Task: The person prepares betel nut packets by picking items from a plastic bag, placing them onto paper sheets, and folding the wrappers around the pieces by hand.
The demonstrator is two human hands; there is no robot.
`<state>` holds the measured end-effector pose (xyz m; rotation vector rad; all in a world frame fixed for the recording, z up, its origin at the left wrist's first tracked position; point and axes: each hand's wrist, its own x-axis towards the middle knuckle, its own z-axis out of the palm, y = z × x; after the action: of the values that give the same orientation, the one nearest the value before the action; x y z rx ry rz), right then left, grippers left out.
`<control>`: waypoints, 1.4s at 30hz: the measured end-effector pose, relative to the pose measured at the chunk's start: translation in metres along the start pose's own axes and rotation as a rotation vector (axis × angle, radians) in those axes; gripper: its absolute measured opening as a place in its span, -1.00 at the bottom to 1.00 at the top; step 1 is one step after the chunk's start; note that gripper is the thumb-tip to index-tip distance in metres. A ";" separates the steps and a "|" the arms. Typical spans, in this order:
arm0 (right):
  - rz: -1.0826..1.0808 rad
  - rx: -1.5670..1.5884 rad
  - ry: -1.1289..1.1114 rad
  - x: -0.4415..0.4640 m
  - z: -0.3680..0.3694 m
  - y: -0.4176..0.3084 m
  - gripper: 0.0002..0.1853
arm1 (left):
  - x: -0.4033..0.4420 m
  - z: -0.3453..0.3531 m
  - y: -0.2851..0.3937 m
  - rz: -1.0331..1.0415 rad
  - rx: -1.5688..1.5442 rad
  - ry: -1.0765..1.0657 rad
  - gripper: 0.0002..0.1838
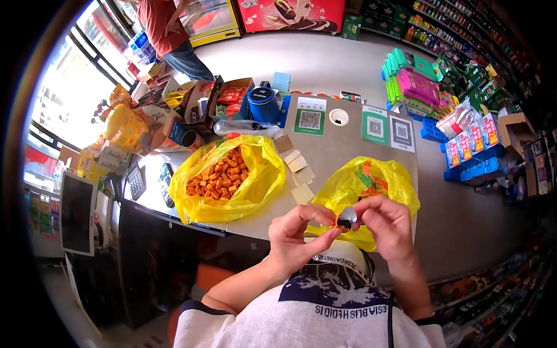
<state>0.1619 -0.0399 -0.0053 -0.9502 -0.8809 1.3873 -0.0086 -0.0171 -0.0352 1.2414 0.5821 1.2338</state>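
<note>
Both my hands meet over the front edge of the counter, around a small orange wrapper (pixel 346 219) with a silvery inside. Something dark shows within it; what it is I cannot make out. My left hand (pixel 301 235) pinches the wrapper's left side between thumb and fingers. With its fingertips my right hand (pixel 387 226) grips the silvery flap on the right. Just behind them lies a yellow plastic bag (pixel 400 180), its contents mostly hidden. To the left, another yellow bag (pixel 264 165) stands wide open, full of small orange wrapped pieces (pixel 217 177).
Pale paper pieces (pixel 300 168) lie between the bags. Farther back are QR code signs (pixel 310 119), a blue canister (pixel 264 104) and snack boxes (pixel 232 101). A calculator (pixel 136 181) and a monitor (pixel 78 214) are left. Another person (pixel 168 35) stands beyond the counter.
</note>
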 end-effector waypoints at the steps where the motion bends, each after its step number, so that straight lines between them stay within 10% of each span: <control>1: 0.032 0.006 -0.031 -0.005 -0.007 0.011 -0.91 | 0.000 0.000 0.000 0.004 0.002 0.001 -0.76; 42: 0.127 -0.058 0.041 -0.011 0.011 0.011 -0.86 | -0.002 -0.010 -0.001 -0.026 0.154 -0.031 -0.87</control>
<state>0.1477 -0.0515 -0.0109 -1.0911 -0.8452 1.4509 -0.0172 -0.0148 -0.0398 1.3750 0.6792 1.1629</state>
